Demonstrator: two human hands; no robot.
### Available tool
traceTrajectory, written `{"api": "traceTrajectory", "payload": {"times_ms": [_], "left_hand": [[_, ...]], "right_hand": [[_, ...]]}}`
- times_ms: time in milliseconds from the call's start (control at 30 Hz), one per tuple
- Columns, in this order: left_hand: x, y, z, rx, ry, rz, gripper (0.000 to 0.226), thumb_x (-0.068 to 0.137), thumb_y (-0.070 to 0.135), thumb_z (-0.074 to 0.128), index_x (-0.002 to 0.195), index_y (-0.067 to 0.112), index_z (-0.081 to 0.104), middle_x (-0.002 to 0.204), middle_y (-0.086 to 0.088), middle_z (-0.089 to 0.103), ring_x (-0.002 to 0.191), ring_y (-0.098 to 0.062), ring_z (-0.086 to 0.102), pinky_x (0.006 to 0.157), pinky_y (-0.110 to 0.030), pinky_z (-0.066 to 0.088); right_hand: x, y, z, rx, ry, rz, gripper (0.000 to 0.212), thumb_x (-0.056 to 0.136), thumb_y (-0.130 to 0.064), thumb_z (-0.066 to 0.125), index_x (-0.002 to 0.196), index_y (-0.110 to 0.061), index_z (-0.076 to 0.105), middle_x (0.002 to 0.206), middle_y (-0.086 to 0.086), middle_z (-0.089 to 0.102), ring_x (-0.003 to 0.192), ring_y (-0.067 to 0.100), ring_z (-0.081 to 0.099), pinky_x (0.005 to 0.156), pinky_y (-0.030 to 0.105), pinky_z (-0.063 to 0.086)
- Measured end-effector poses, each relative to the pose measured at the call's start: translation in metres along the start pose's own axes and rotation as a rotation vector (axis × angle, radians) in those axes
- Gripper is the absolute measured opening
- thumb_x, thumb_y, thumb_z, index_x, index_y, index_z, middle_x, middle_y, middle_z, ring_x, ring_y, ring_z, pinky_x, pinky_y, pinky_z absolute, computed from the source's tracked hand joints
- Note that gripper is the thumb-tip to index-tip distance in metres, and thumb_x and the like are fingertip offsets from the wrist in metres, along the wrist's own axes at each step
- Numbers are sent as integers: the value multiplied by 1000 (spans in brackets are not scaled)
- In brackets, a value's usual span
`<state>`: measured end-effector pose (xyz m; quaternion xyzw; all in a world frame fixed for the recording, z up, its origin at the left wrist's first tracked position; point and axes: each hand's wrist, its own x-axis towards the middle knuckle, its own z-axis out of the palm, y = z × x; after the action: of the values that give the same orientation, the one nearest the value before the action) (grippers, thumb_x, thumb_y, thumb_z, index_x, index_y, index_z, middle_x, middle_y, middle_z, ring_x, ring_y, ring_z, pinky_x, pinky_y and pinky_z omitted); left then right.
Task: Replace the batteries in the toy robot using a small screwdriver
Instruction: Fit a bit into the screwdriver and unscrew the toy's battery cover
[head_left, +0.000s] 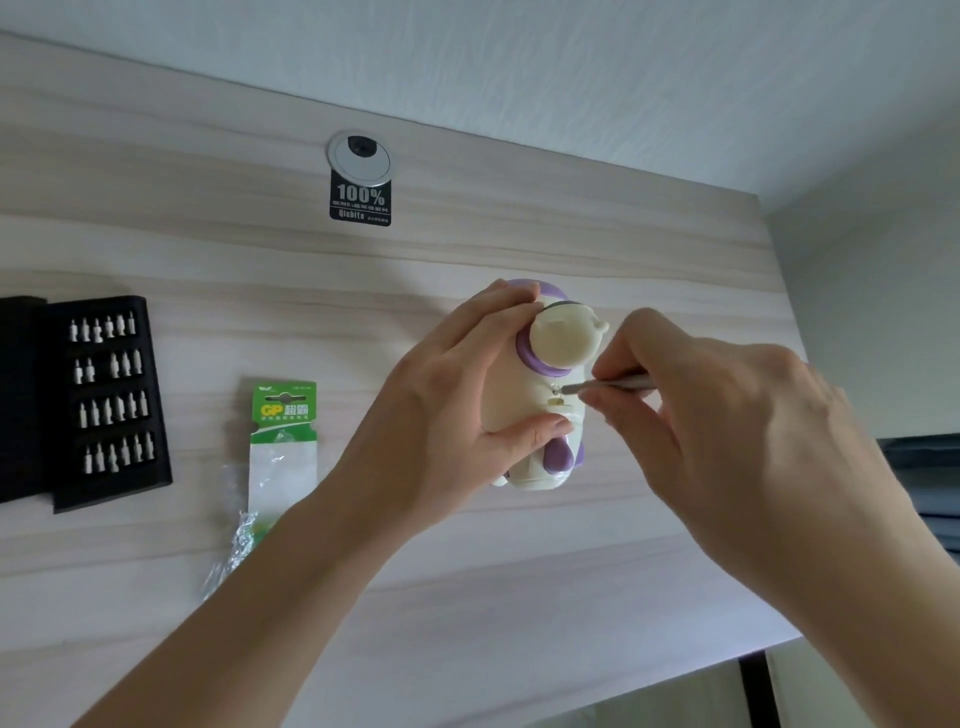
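A: As the toy robot (540, 384) is held, where on the desk (208, 260) is it found?

B: It is found toward the right edge, about midway between the far and near edges. Its body is seen to be cream with purple parts. Whether it is rested on the desk or lifted just off it cannot be told.

A: How is it held?

B: It is gripped by the left hand (457, 395). That grip is clamped on the body, with the fingers curled over the far side and the thumb pressed against the near side.

A: And the right hand (727, 415)?

B: A thin metal screwdriver (618, 385) is pinched by its thumb and fingers, so that grip is closed on the shaft. The tip is set against a small opening in the toy's body, just below a purple ring.

A: What else is laid on the desk?

B: A black bit case (104, 400) is laid open at the left edge, with pale bits stood in four rows. A green and white battery pack (280, 441) is laid between the case and the left forearm, with crumpled clear plastic at its near end. A round silver cable cover (359, 157) is set near the far edge, and a black sticker (360, 202) marked "100%" is stuck just below it.
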<state>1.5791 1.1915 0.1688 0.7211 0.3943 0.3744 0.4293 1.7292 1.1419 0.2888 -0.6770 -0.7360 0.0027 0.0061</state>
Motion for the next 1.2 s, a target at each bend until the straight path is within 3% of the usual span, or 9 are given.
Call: {"api": "traceTrajectory", "payload": {"times_ms": [167,300,367,467,600,733,800,967,1200], "left_hand": [[0,-1,0,24,3,12,67,74,35,80,135,20,57,146,14,47,138,0,41,111,-19,36],[-1,-3,2,37,4,36,64,75,32,81,133,18,58,144,14,47,137,1,42,108,-13,33],[-1,-3,3,38,2,41,65,76,33,81,134,17,57,145,13,47,138,1,41,109,-14,33],[0,-2,5,47,-1,36,66,77,34,79,136,17,56,146,11,47,140,-2,39,111,-19,35],[-1,-1,5,49,-6,32,65,78,37,77,137,18,55,147,12,46,141,-3,40,112,-19,35],[-1,-1,4,60,-10,38,65,78,38,76,136,15,56,147,10,47,140,-3,41,111,-19,35],[-1,-1,4,57,-13,35,65,79,37,76,136,16,56,147,10,47,140,-4,41,111,-19,35],[-2,0,3,55,-12,27,66,78,36,79,137,19,54,147,13,46,140,-2,39,112,-16,32],[-2,0,2,50,-21,23,67,78,36,78,137,17,54,148,11,46,141,-2,38,114,-17,30]], "right_hand": [[3,2,9,-32,124,107,46,93,-53,55,65,-15,54,42,-1,41,36,30,44,42,29,41],[4,3,3,86,-28,132,21,85,-49,60,84,-28,57,57,-17,55,53,16,58,50,28,46],[3,5,2,104,-26,126,18,87,-46,59,86,-28,56,59,-15,58,53,18,59,50,30,47],[5,6,8,60,14,145,38,89,-57,49,77,-22,58,52,-5,59,48,29,59,51,38,51],[9,12,9,-18,21,191,57,89,-68,40,68,-18,56,48,1,55,45,30,55,51,36,50],[5,5,2,46,-36,113,19,90,-49,59,92,-30,56,62,-12,60,51,20,58,50,36,50],[5,5,1,42,-12,89,14,88,-41,60,87,-26,57,57,-10,57,47,23,56,48,36,50],[13,8,4,-41,-45,188,59,90,-70,34,66,-20,55,48,2,53,43,30,53,51,36,50],[11,3,2,-25,-26,193,60,89,-74,33,61,-22,49,44,-5,50,42,26,50,52,38,48]]}}
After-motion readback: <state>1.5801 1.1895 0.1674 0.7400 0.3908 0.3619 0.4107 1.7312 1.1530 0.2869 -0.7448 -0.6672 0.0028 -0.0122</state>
